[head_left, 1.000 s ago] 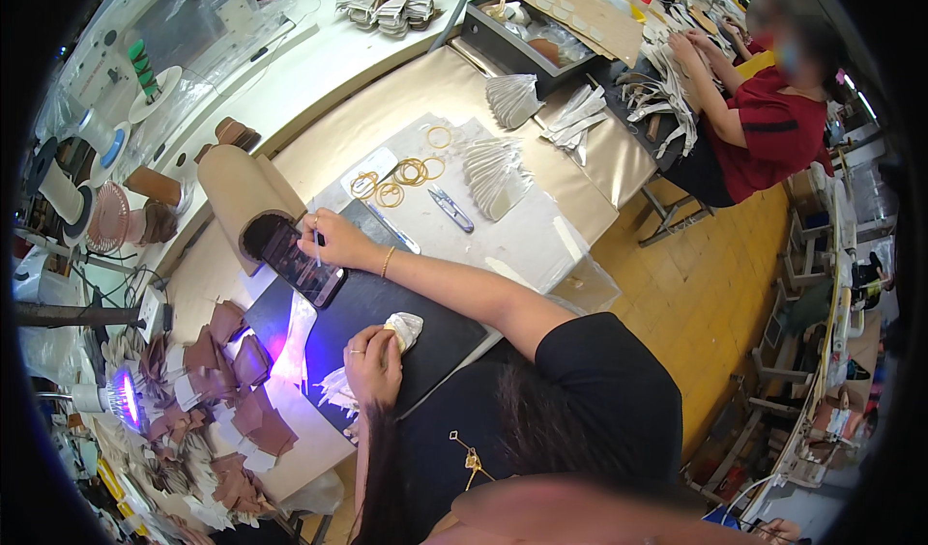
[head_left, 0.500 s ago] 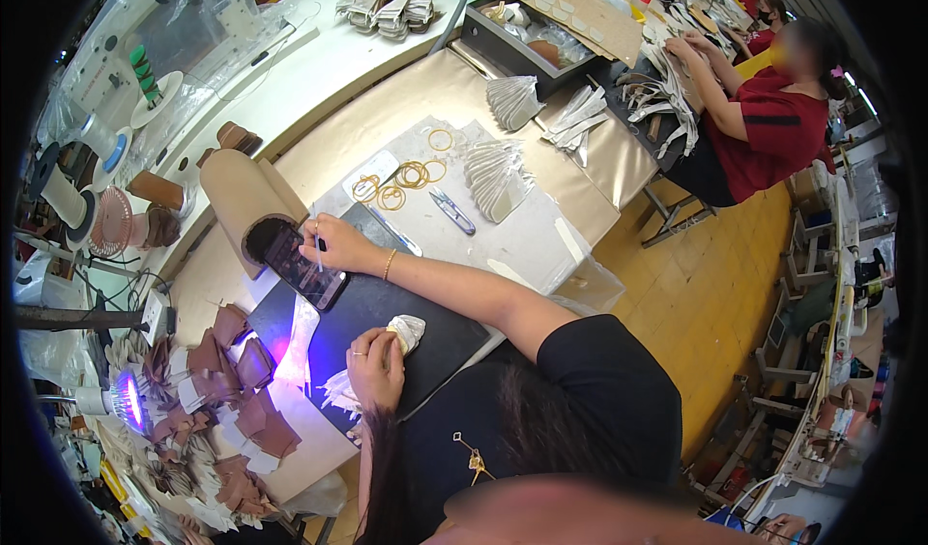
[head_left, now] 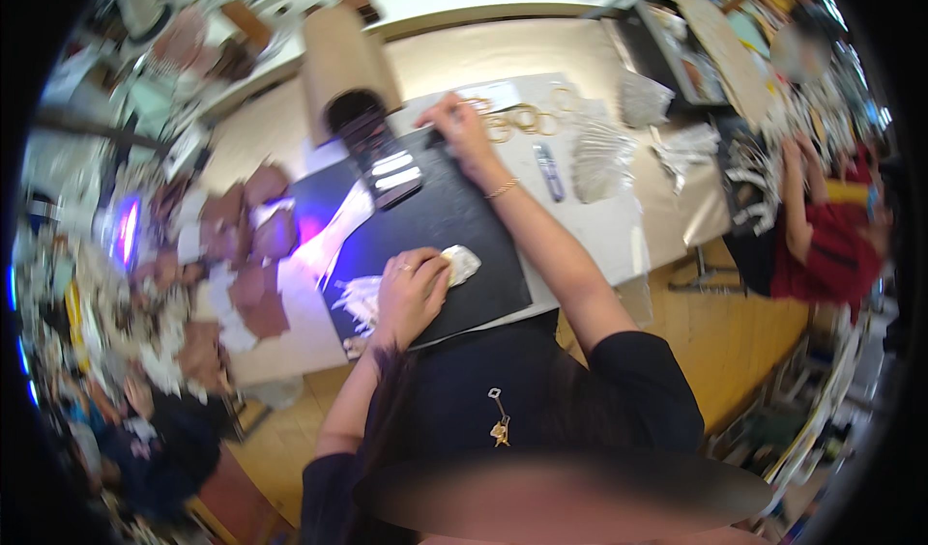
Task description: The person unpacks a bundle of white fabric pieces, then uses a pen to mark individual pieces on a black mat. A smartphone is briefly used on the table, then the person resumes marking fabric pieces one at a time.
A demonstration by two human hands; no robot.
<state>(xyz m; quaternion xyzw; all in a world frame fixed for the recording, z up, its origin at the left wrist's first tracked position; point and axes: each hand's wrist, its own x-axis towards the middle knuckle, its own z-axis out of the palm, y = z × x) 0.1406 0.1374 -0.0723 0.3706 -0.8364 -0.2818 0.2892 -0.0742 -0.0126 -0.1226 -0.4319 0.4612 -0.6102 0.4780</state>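
Observation:
My left hand is closed over the middle of a bundle of white strips on the black mat. The bundle's rounded end pokes out past my fingertips; its frayed strips fan out on the other side. At the mat's far right corner is my right hand, close to several yellow rubber bands. Motion smears its fingers, and something dark shows beneath them, too blurred to name. A phone leans against a brown cardboard tube. Right of my right forearm lies a pair of thread snips.
Brown and white cut pieces are heaped at left beside a glowing lamp. Fanned white strips lie right of the snips. A dark drawer-like box stands at the back right. A person in red works at right.
My right hand has left the phone and moved right toward the rubber bands; the pen-like tool it held is no longer discernible. My left hand stays on the bundle. The view has swung round.

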